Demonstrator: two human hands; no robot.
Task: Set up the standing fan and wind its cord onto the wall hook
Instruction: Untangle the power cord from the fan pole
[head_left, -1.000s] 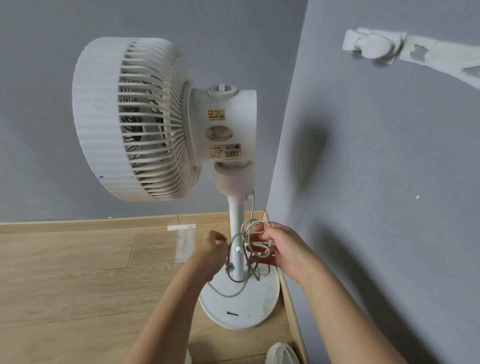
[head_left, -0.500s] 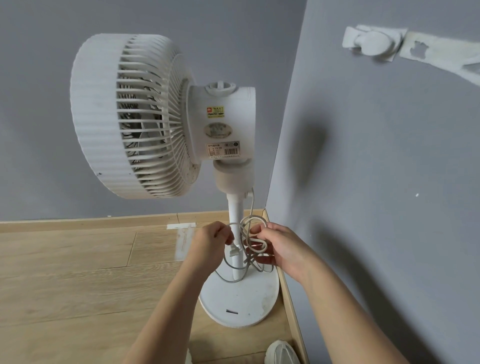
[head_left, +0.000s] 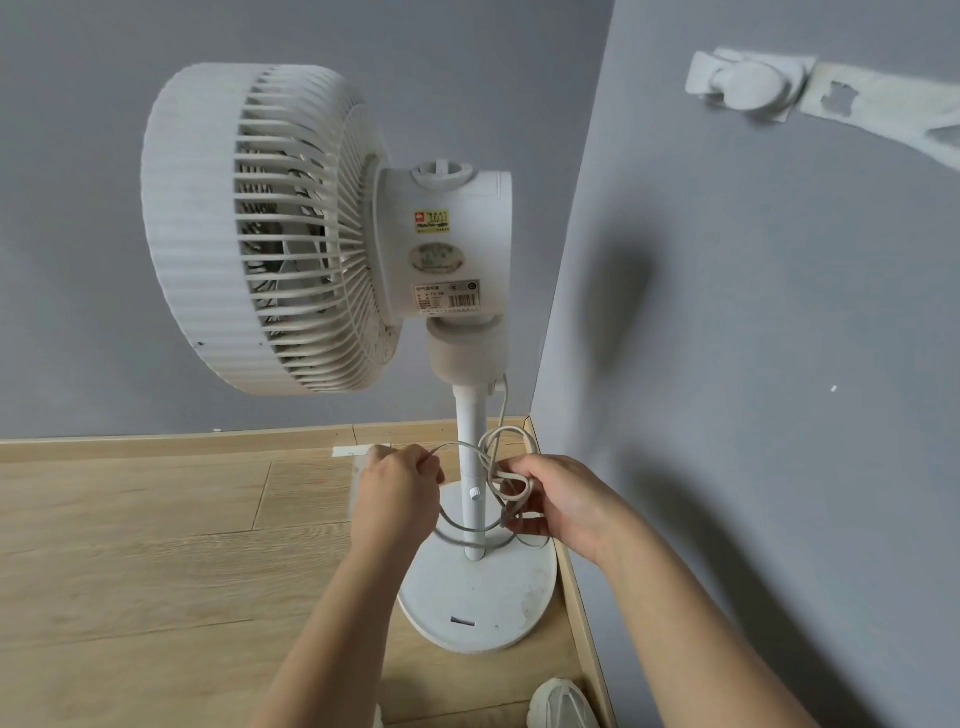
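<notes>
Cord coming off the pole; fan upright, hook not yet used.

Fan (head_left: 322, 228) stands on its base (head_left: 483, 608). Cord (head_left: 491, 447) drops from the top of the pole (head_left: 470, 431) and loops round it low down. Left hand (head_left: 397, 499), left of pole, pinches one strand and holds it out sideways, probably to open that loop. Right hand (head_left: 561, 506), right of pole, curls round the bunched coils, probably to keep them gathered. Hook (head_left: 743, 85), high and right of pole, well apart, carries no cord.
</notes>
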